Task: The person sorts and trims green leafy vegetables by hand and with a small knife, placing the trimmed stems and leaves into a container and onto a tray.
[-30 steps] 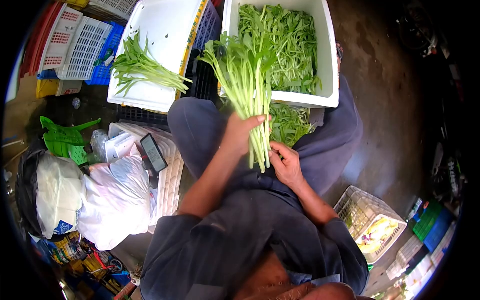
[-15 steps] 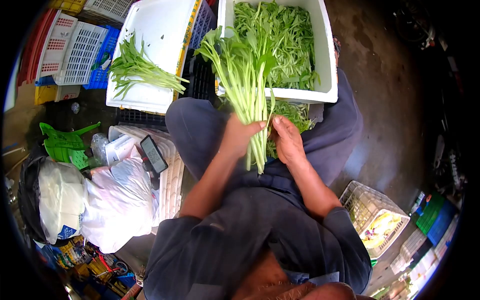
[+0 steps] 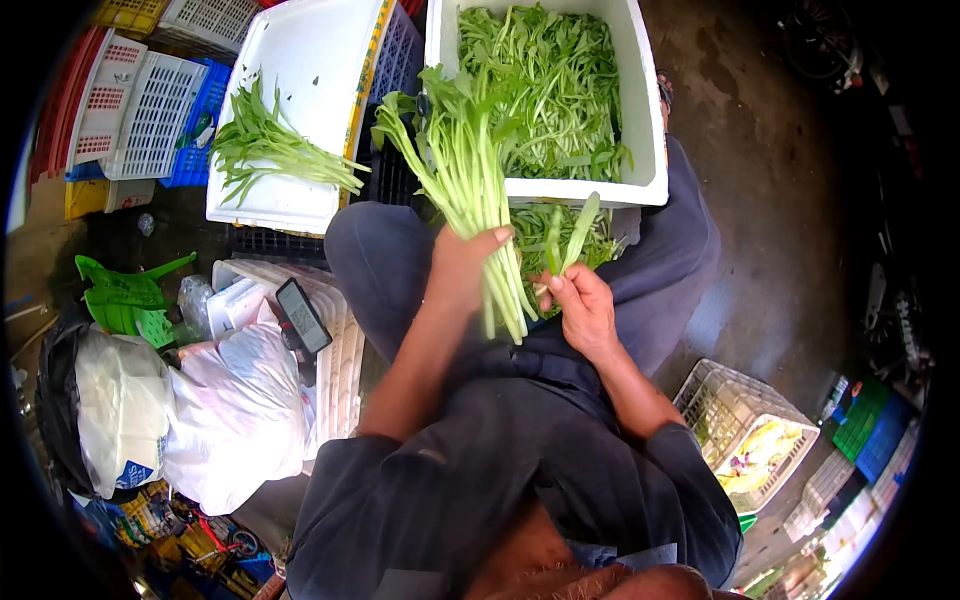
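Note:
My left hand point(image 3: 462, 262) is wrapped round a bunch of water spinach point(image 3: 468, 190), long pale stems with leafy tops pointing away from me. In my right hand point(image 3: 582, 305), thumb and fingers pinch a small leafy sprig point(image 3: 575, 240), apart from the bunch. Past the bunch stands a white foam box point(image 3: 650, 120) holding many loose greens point(image 3: 545, 85). Between my legs, partly hidden by my hands, lie more greens point(image 3: 535, 225). A smaller bunch of greens point(image 3: 285, 155) rests on a white foam lid point(image 3: 315, 60) to the left.
On the left are stacked plastic crates point(image 3: 155, 105), a green plastic piece point(image 3: 125, 290), white bags point(image 3: 240, 400) and a phone-like device point(image 3: 303, 315). To the right, a crate point(image 3: 740, 395) with yellowish scraps stands on the floor, with a motorbike point(image 3: 830, 45) beyond.
My right hand has drawn away from the bunch, down and slightly right, with a sprig now showing in its fingers. The bunch in my left hand has shifted slightly left.

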`<state>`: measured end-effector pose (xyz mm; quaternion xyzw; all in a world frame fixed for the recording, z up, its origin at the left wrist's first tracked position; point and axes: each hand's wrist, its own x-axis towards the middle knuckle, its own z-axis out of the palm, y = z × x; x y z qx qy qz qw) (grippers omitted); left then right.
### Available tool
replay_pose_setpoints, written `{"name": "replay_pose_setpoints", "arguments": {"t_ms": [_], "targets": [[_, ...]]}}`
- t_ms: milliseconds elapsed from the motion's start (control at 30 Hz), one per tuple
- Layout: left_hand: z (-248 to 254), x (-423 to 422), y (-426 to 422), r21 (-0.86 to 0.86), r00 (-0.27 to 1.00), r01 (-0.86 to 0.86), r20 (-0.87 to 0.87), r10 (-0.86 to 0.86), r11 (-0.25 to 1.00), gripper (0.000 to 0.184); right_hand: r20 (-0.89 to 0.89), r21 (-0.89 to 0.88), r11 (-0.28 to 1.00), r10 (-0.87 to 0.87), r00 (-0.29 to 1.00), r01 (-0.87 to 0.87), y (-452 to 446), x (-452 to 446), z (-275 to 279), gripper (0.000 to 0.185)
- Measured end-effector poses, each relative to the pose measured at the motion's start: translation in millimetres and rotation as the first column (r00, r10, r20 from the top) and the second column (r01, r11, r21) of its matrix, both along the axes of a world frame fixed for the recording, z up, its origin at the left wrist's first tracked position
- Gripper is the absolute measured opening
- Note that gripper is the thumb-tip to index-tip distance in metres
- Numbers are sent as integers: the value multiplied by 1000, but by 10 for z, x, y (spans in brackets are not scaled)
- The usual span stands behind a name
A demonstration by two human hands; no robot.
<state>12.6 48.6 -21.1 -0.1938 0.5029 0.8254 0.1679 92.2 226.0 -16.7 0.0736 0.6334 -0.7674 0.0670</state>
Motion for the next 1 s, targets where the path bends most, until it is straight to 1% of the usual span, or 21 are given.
{"name": "replay_pose_setpoints", "arguments": {"t_ms": [33,67,167,200,233,267,300,333,400,433,467,500,533,600,667,767,833,900,933,967,1000], "targets": [[54,-29,-8,32,1000,-14,-4,15,999,29,-7,20,997,79,997,-79,86,59,33,15],[114,-65,-12,66,1000,-29,-8,30,997,29,47,115,982,147,988,-152,174,133,52,16],[236,-157,-32,120,999,-51,-15,53,991,27,226,96,967,212,951,-238,353,280,-10,16],[281,-178,-37,142,999,-47,-13,50,989,27,347,187,915,279,896,-357,422,269,-15,17],[314,-200,-39,164,999,-43,-13,46,985,27,261,425,805,328,908,-413,466,242,-15,19],[334,-202,-43,172,1000,-21,-12,23,985,30,186,642,645,394,900,-415,505,182,1,21],[375,-198,-46,165,1000,-5,-13,7,986,30,130,816,449,472,872,-364,529,102,36,23],[428,-190,-49,159,1000,12,-13,-10,987,31,253,741,506,398,882,-441,549,-81,139,34],[467,-187,-87,148,998,49,-33,-45,988,34,71,800,557,281,957,-223,604,-430,155,35],[484,-191,-119,143,998,55,-42,-50,988,34,3,769,625,207,978,-135,600,-647,168,30],[505,-203,-154,139,997,63,-53,-56,988,35,37,776,608,221,975,-167,639,-907,95,30],[527,-228,-188,135,996,73,-65,-64,988,35,17,736,666,166,986,-125,629,-1161,-53,27],[548,-260,-222,108,993,93,-76,-85,990,36,80,726,661,198,977,-193,665,-1449,-289,30],[567,-324,-290,75,992,107,-80,-101,991,37,78,855,477,264,961,-201,662,-1949,-837,35],[558,-384,-372,24,992,103,-71,-101,994,38,237,905,268,332,913,-332,601,-2339,-1219,40],[462,-439,-512,-26,995,71,-67,-73,997,41,482,843,83,324,814,-532,551,-2783,-1719,52],[390,-474,-656,40,991,125,-56,-123,991,43,538,819,21,314,782,-573,537,-2949,-1883,45],[341,-528,-672,49,994,101,-38,-99,994,43,548,823,-45,326,770,-566,514,-3010,-2047,39],[306,-538,-674,55,996,88,-33,-87,995,43,490,864,-41,301,818,-502,507,-3003,-2106,28],[279,-541,-685,58,997,75,-27,-74,995,43,482,868,-33,294,825,-496,533,-3010,-2152,26],[272,-530,-702,75,997,76,-20,-74,994,42,480,869,-24,289,828,-495,521,-2987,-2012,25]]}}
